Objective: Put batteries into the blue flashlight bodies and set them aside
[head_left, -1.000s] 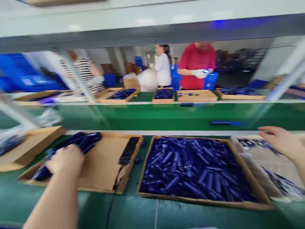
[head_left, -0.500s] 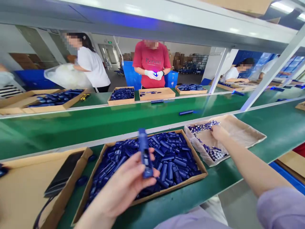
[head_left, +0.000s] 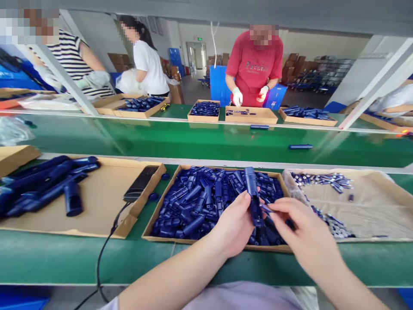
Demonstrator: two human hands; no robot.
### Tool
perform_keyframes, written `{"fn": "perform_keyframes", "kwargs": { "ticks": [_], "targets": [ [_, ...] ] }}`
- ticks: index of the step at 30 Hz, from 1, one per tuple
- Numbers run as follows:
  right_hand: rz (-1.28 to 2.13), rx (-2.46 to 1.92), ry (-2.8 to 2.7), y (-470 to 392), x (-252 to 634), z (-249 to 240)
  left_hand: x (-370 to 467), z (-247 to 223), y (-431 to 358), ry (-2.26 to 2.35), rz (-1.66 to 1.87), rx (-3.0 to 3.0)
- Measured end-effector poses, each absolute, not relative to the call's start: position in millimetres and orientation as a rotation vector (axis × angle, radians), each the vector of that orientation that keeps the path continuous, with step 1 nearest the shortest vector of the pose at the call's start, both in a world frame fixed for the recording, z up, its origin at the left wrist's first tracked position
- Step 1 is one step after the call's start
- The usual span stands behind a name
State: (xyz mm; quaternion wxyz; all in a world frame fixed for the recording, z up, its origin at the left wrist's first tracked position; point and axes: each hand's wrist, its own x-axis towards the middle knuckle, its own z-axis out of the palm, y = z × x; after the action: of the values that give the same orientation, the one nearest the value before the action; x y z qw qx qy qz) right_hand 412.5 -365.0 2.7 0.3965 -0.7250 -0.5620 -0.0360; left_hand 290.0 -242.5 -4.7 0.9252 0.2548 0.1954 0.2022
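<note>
My left hand (head_left: 235,221) is closed around a blue plastic casing (head_left: 251,183), held upright with an open slot facing me. My right hand (head_left: 298,226) pinches a small battery (head_left: 266,208) against the casing's right side; whether it sits inside the slot I cannot tell. Below both hands lies a cardboard tray (head_left: 151,224) heaped with blue casings (head_left: 193,202). To the right, a lined tray (head_left: 380,202) holds many small batteries (head_left: 335,226) with silver ends, some in a row along the back.
At left, a cardboard tray (head_left: 106,221) holds long blue tubes (head_left: 48,183) and a black power bank (head_left: 141,183) with a cable. Behind runs a green conveyor (head_left: 193,142) with blue tubes (head_left: 300,147) on it. Co-workers stand across it, one in a red shirt (head_left: 254,60).
My right hand has come from the battery tray to the casing, bringing a battery. My left hand has shifted right in view with the casing. The camera has turned left.
</note>
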Motion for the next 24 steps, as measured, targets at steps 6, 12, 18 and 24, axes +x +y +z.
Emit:
{"fn": "perform_keyframes", "kwargs": {
  "ticks": [6,12,18,24],
  "targets": [
    [-0.303,-1.812,-1.494,-335,380,-1,280,-11,-239,0.305,0.489,0.527],
    [-0.326,-1.801,-1.448,-336,371,-1,276,-10,-237,0.278,0.539,0.576],
    [-0.548,-1.737,-1.494,-335,369,-14,278,-12,-237,0.318,0.543,0.592],
    [-0.629,-1.935,-1.682,-342,345,-16,281,-14,-233,0.442,0.578,0.576]
  ]
}}
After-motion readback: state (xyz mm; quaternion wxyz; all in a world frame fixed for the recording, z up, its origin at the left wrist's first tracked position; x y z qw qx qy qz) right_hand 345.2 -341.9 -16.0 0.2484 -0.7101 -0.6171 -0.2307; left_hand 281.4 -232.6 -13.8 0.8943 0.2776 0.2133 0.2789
